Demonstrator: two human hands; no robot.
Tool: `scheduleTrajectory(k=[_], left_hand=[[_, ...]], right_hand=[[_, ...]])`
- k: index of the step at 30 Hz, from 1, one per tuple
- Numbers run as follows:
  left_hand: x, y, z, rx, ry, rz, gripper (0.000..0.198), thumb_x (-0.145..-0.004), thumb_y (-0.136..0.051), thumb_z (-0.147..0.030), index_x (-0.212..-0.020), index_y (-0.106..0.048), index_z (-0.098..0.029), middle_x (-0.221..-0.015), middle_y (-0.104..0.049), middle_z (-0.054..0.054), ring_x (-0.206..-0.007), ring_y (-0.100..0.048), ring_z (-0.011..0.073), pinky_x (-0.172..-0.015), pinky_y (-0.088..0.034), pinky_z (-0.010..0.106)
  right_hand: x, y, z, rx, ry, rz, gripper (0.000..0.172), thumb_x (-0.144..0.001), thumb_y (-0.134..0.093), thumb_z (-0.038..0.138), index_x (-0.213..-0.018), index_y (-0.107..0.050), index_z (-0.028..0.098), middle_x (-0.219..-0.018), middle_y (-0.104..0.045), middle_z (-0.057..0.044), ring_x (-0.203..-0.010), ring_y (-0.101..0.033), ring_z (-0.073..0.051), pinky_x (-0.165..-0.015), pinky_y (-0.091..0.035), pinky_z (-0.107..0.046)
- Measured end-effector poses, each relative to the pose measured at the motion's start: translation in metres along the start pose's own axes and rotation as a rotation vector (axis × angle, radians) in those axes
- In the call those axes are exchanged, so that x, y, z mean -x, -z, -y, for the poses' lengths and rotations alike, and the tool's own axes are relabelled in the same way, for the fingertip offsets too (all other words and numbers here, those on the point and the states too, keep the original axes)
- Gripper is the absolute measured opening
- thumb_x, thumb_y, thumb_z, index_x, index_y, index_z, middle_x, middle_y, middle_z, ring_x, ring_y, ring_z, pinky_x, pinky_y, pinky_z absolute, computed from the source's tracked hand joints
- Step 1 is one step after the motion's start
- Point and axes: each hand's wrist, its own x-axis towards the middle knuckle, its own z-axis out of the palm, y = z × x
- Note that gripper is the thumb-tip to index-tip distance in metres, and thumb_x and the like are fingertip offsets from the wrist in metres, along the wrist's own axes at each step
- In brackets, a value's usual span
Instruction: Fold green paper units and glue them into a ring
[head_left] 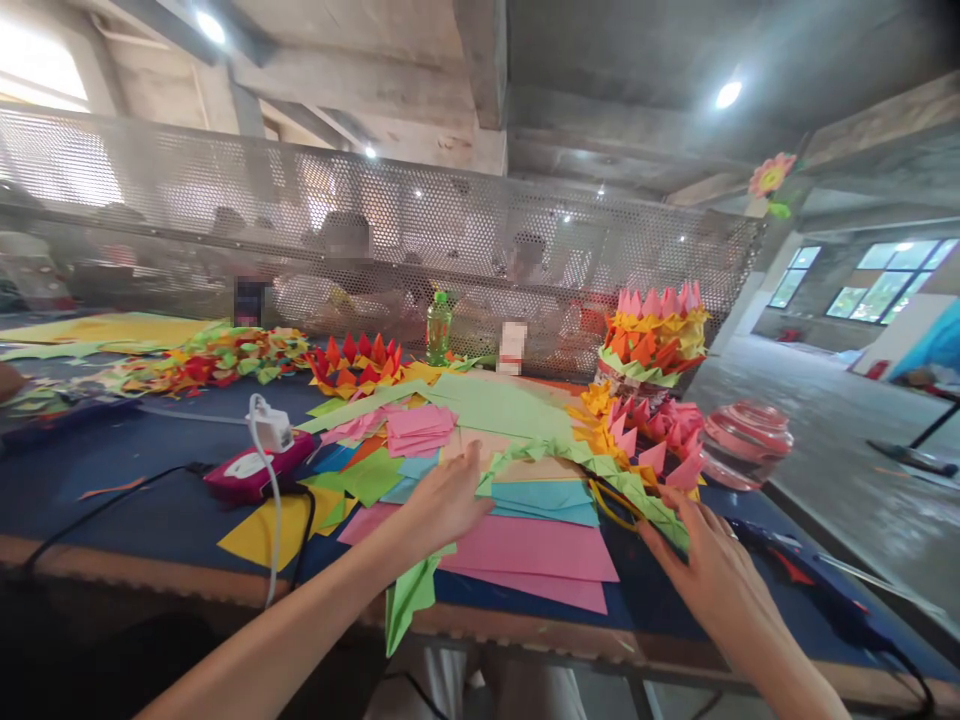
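Observation:
A chain of folded light-green paper (592, 458) stretches between my two hands above the table. My left hand (454, 500) is closed on its left end, over blue sheets (547, 500) and pink sheets (525, 548). The chain's right end is in the fingers of my right hand (705, 545). Yellow-handled scissors (611, 505) lie under the chain, partly covered. Beneath my left wrist a green paper piece (412, 600) hangs over the table's front edge. Pink and orange folded pieces (637, 430) sit just beyond my right hand.
A magenta power strip (259, 465) with cables lies left. Behind are a red folded ring (356, 365), green bottle (439, 330) and layered paper stack (652, 335). A pink jar (748, 443) and dark corded tool (810, 580) are right. People sit behind the perforated screen (465, 240).

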Motion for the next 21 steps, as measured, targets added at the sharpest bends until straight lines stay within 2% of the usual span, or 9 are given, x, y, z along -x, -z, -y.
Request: scheduleTrajectory(k=[3, 8, 11, 15, 21], left_hand=[[-0.013, 0.006, 0.008, -0.006, -0.016, 0.068, 0.077, -0.076, -0.057, -0.024, -0.147, -0.034, -0.01, -0.109, -0.069, 0.016, -0.095, -0.066, 0.0305, -0.072, -0.045, 0.031], [-0.033, 0.026, 0.014, 0.026, -0.065, 0.219, 0.074, -0.064, -0.057, -0.017, -0.138, -0.053, -0.01, -0.077, -0.063, 0.002, -0.068, -0.059, 0.0184, -0.054, -0.035, 0.023], [-0.038, 0.041, 0.014, 0.03, -0.112, 0.261, 0.07, -0.062, -0.053, -0.016, -0.132, -0.06, -0.012, -0.073, -0.056, -0.001, -0.064, -0.053, 0.0155, -0.052, -0.032, 0.022], [-0.039, 0.057, 0.014, -0.01, -0.192, 0.259, 0.064, -0.059, -0.052, -0.013, -0.12, -0.07, -0.017, -0.069, -0.053, -0.001, -0.063, -0.051, 0.015, -0.053, -0.031, 0.022], [-0.039, 0.071, 0.011, -0.108, -0.272, 0.171, 0.058, -0.058, -0.048, -0.004, -0.106, -0.076, -0.02, -0.08, -0.067, 0.003, -0.068, -0.057, 0.0171, -0.059, -0.034, 0.024]], right_hand=[[-0.001, -0.005, -0.015, 0.057, -0.017, 0.007, 0.045, -0.097, -0.039, 0.049, -0.13, -0.047, 0.019, -0.122, -0.064, -0.015, -0.106, -0.064, -0.033, -0.084, -0.054, -0.046], [-0.006, -0.004, -0.024, 0.135, -0.069, -0.024, 0.049, -0.096, -0.038, 0.048, -0.134, -0.047, 0.018, -0.124, -0.064, -0.016, -0.108, -0.061, -0.039, -0.08, -0.051, -0.051], [-0.01, -0.003, -0.032, 0.154, -0.059, -0.003, 0.047, -0.097, -0.037, 0.047, -0.133, -0.049, 0.02, -0.119, -0.067, -0.014, -0.104, -0.063, -0.037, -0.077, -0.051, -0.049], [-0.014, -0.003, -0.05, 0.171, -0.061, -0.016, 0.049, -0.097, -0.034, 0.047, -0.134, -0.049, 0.018, -0.135, -0.059, -0.016, -0.119, -0.055, -0.04, -0.083, -0.048, -0.055], [-0.021, -0.007, -0.07, 0.143, 0.004, 0.019, 0.043, -0.092, -0.04, 0.04, -0.126, -0.056, 0.021, -0.114, -0.072, -0.014, -0.111, -0.062, -0.037, -0.085, -0.047, -0.052]])
